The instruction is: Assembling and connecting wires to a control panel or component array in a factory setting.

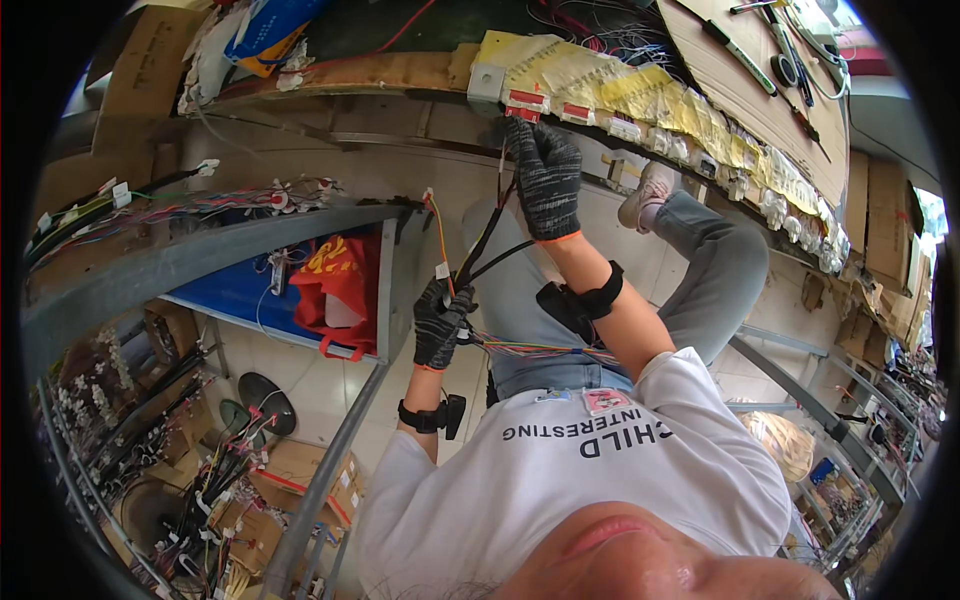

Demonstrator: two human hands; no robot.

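My left hand, in a dark grey knit glove, is closed around a wire harness of black-sleeved cables above my lap. A yellow and red wire branch with a small plug at its tip sticks up from that hand. My right hand, gloved alike, reaches to the bench edge with its fingers pinched together just below a red connector block. Thin wires of the harness run up to those fingertips, which hide the wire ends. Multicoloured wires trail from my left hand across my lap.
Along the bench edge runs a row of connector blocks under yellowed tape. Pens and tools lie on cardboard at the right. A metal rack with wire bundles and a red bag stands at the left. More harnesses hang lower left.
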